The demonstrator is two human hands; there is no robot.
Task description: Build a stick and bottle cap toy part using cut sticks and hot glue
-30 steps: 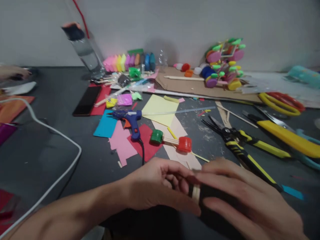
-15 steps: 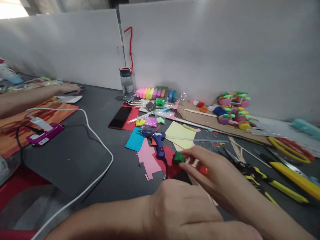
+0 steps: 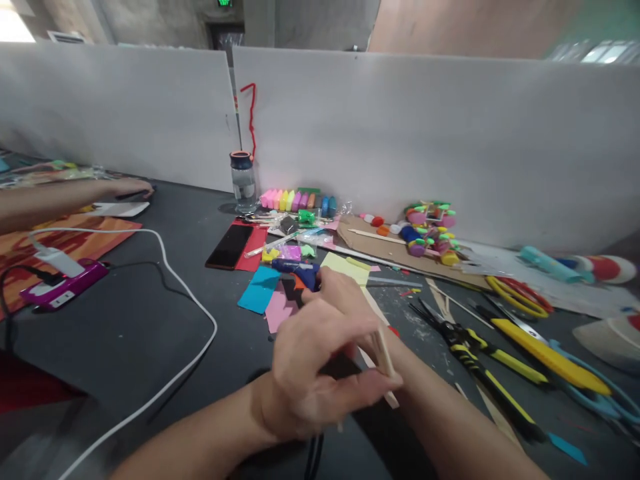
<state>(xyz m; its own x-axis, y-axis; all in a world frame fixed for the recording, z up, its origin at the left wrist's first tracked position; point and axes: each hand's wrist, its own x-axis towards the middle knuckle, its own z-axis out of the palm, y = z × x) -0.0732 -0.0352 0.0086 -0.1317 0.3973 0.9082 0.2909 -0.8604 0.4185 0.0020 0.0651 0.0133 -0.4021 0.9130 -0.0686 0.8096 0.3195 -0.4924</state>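
Between the thumb and fingers of my left hand (image 3: 325,367) is a short pale wooden stick piece (image 3: 384,357). My right hand (image 3: 343,293) reaches across behind it, at the blue glue gun (image 3: 300,268); its fingers are partly hidden behind my left hand and appear wrapped round the gun's handle. The gun's nozzle points left over the blue paper (image 3: 259,290). Pink paper (image 3: 277,313) lies under the gun, and yellow paper (image 3: 350,268) is behind my right hand. A dark strip (image 3: 385,433) lies beneath my hands.
Pliers (image 3: 470,347) and a yellow cutter (image 3: 550,353) lie at the right. A phone (image 3: 230,245) and a water bottle (image 3: 243,187) stand farther back. A white cable (image 3: 213,320) curves at left. Another person's hand (image 3: 133,188) is at far left.
The view has tilted up. My right hand has moved from the green piece to the glue gun. My left hand has turned and now shows the wooden piece in its fingers.
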